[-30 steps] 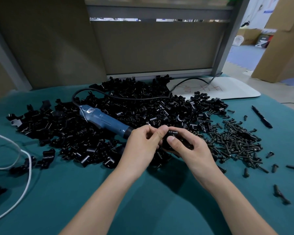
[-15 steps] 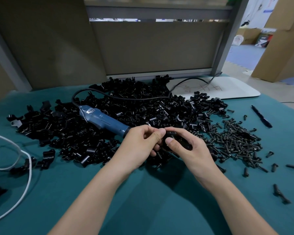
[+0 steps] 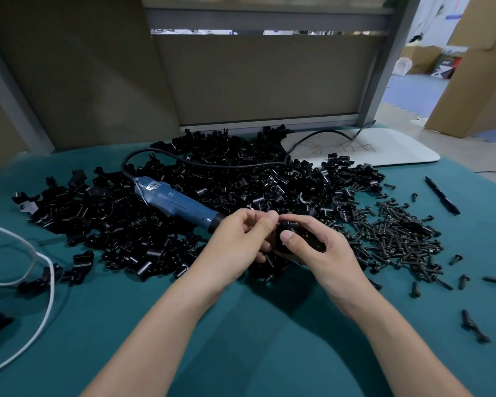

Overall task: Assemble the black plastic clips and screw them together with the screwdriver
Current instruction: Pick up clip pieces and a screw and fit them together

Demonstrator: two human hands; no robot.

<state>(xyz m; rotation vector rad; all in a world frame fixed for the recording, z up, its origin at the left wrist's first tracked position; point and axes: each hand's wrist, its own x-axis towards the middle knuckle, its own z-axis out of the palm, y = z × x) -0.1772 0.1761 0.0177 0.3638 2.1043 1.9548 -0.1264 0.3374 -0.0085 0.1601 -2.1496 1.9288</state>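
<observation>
Since the earlier frame both hands have stayed together at the near edge of the pile, shifted only slightly. The blue cylindrical electric screwdriver [image 3: 178, 203] has not moved.

The right hand [image 3: 321, 253] grips a black plastic clip [image 3: 291, 224], fingers curled round it and thumb pressed on its face. The left hand [image 3: 238, 239] pinches the clip's upper edge between thumb and forefinger; whether a screw sits there cannot be told.

The heap of loose glossy, angular black clips [image 3: 255, 179] fills 9 to 1 o'clock, touching the hands' far side. The screwdriver lies across it at 10 o'clock, tip just beside the left hand, with its black cord [image 3: 212, 164] looping toward 12. A pile of small black screws [image 3: 398, 233] spreads at 3 o'clock, and a black pen [image 3: 441, 194] lies beyond it. A white rounded board [image 3: 393, 147] sits at 1 o'clock and a white cable [image 3: 48, 282] at 8.

Bare teal cloth table cover [image 3: 241, 339] extends from 4 to 7 o'clock. A grey-framed partition panel [image 3: 255, 81] closes the far edge.
</observation>
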